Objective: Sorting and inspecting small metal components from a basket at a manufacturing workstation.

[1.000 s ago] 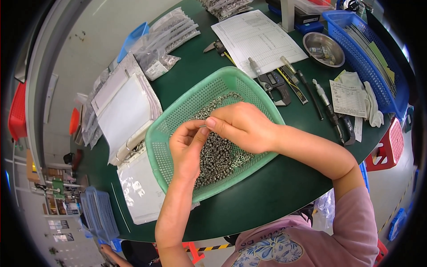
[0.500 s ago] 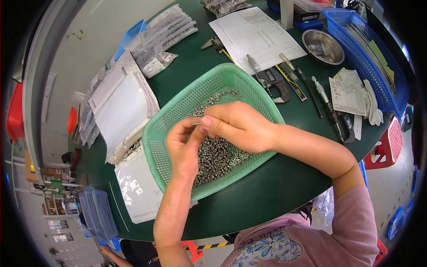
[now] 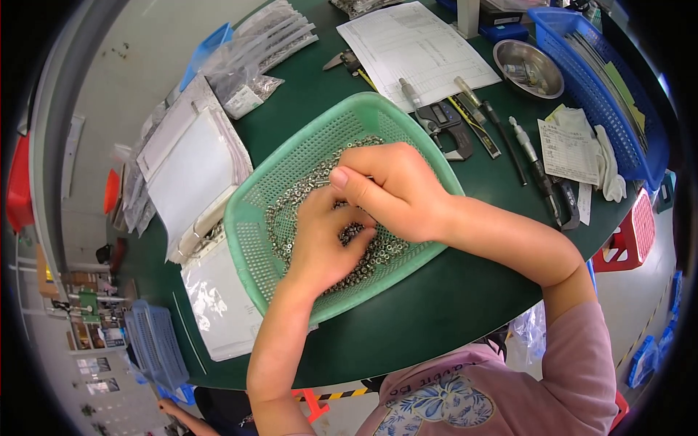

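Note:
A green perforated plastic basket [image 3: 251, 254] holds a heap of small metal nuts [image 3: 287, 211]. Above the heap, my left hand [image 3: 323, 232] reaches in with its fingers bent down. Its thumb and index fingertips come together in a pinch, with nuts showing through the loop; whatever lies between the tips is too small to make out. My right hand [image 3: 403, 185] is held over the far right part of the basket, closed, with the thumb pressed against the curled index finger. What it grips is hidden.
Left of the basket lies an open ring binder [image 3: 193, 182]; behind it, plastic bags of small parts [image 3: 247, 94]. To the right are a digital micrometer [image 3: 443, 123], a printed sheet [image 3: 414, 54], a steel bowl [image 3: 528, 69], a white glove [image 3: 611, 167] and a blue basket [image 3: 603, 109].
My hands have come out of their meeting at a thin metal pin, which is now out of sight. The left hand has moved right and down toward the nuts; the right has curled more tightly.

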Demonstrator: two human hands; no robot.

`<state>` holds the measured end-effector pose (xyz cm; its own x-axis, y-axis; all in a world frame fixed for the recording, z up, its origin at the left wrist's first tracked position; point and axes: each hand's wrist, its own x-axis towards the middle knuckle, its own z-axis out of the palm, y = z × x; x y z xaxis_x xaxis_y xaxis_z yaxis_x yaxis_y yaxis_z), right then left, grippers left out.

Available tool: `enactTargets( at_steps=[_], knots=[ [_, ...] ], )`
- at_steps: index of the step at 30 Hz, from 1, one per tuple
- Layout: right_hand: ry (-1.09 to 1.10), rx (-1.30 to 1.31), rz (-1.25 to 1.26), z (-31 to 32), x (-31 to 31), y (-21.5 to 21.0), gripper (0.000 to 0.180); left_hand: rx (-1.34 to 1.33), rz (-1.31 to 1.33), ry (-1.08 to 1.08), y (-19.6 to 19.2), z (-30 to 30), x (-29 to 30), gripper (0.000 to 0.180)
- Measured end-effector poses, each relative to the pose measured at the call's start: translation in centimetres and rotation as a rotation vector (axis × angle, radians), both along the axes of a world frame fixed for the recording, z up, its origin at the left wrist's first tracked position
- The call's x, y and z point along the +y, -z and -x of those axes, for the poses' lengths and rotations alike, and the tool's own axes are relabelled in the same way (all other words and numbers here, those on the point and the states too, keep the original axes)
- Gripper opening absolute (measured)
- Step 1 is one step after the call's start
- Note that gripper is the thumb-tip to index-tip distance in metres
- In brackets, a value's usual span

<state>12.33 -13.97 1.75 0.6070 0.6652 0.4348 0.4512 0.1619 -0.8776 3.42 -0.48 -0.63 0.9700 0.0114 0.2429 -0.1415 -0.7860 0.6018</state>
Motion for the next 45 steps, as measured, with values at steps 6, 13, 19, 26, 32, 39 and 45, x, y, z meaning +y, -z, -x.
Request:
enactTargets(
  at_steps=[6,13,19,26,32,39,45],
  knots=[
    [0.048,-0.086,0.031,-0.1,0.2,0.1,0.032,-0.012,-0.118,0.290,1.1,-0.2,-0.9,0.015],
    [0.021,-0.055,-0.026,-0.1,0.2,0.2,0.032,0.004,-0.107,0.231,-1.0,-0.7,-1.4,0.016],
    [0.043,-0.085,0.073,-0.1,0.0,-0.1,0.033,-0.074,0.535,-0.180,-1.6,0.5,0.5,0.012],
    [0.018,-0.097,0.194,0.3,-0.1,-0.3,0.033,-0.049,1.198,-0.110,-2.0,0.8,1.0,0.015],
    [0.020,-0.138,0.204,0.3,0.0,-0.2,0.033,-0.059,1.229,-0.046,-1.5,0.9,1.3,0.014],
    [0.013,-0.190,0.227,0.1,0.2,0.0,0.031,-0.055,1.078,-0.146,-1.7,1.0,1.1,0.013],
    [0.064,-0.219,0.231,0.2,0.1,0.1,0.028,-0.050,1.055,-0.148,-1.7,0.9,1.1,0.014]
  ],
)
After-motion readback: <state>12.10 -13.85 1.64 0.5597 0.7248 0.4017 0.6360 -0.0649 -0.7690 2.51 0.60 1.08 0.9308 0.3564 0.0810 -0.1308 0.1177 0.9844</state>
